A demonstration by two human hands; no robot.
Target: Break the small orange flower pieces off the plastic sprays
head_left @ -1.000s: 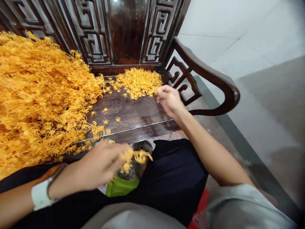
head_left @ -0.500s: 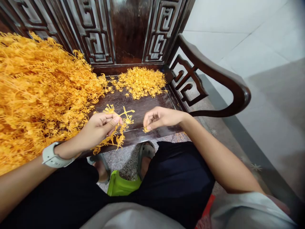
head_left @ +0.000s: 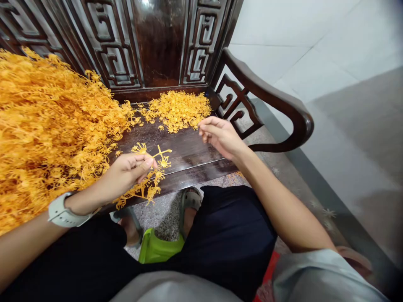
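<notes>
Clearly, your left hand (head_left: pixel 127 170) makes a narrow pinch, holding a yellow sprig (head_left: pixel 164 162) between thumb and forefinger. Held in this way, the sprig has its upper stem tips pointing toward your right hand (head_left: pixel 223 138), which probably makes them easy to reach. Its lower branches hang by the front edge of the bench seat (head_left: pixel 185 147).

Your right hand is well apart from the sprig, just beside the small pile (head_left: pixel 179 110) of loose yellow heads. Its fingers are curled; whether they hold a piece, this view does not show. The pile lies near the armrest (head_left: pixel 267 87), perhaps to be separate from the large heap (head_left: pixel 53 126) of yellow sprigs, which occupies the left side, close to your left hand.
</notes>
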